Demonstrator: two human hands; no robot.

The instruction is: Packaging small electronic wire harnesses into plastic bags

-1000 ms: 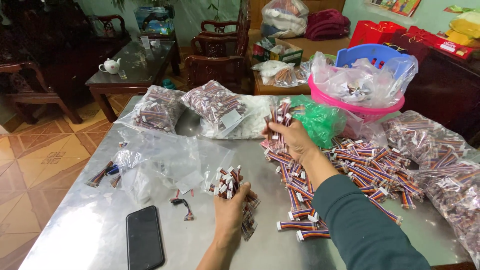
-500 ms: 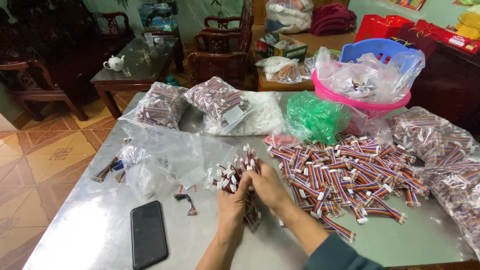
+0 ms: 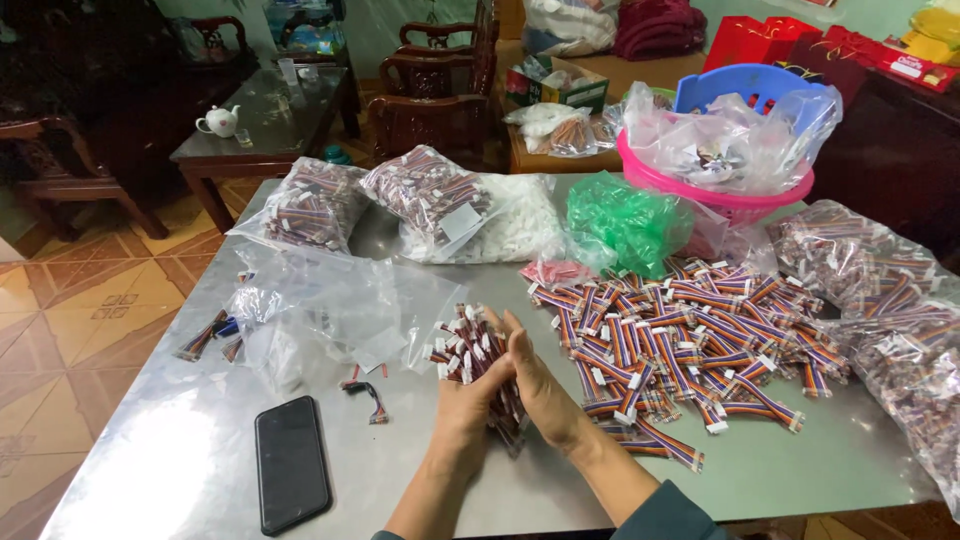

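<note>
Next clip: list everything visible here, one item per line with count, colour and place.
bundle of cables: one, striped with white plugs, between both hands
loose cable pile: many, striped, table right
filled clear bags: several, table back and right edge
empty clear bags: a few, table left
green bag: one, table back
pink basin: one, holds clear bags and a blue basket
phone: one, black, table front left
table: one, grey metal
teapot: one, white, side table
left hand: grips bundle
right hand: grips bundle

Table (image 3: pixel 180 470) brushed metal, dull sheen; phone (image 3: pixel 291 476) glossy black; bags (image 3: pixel 330 310) clear, probably thin plastic.
</note>
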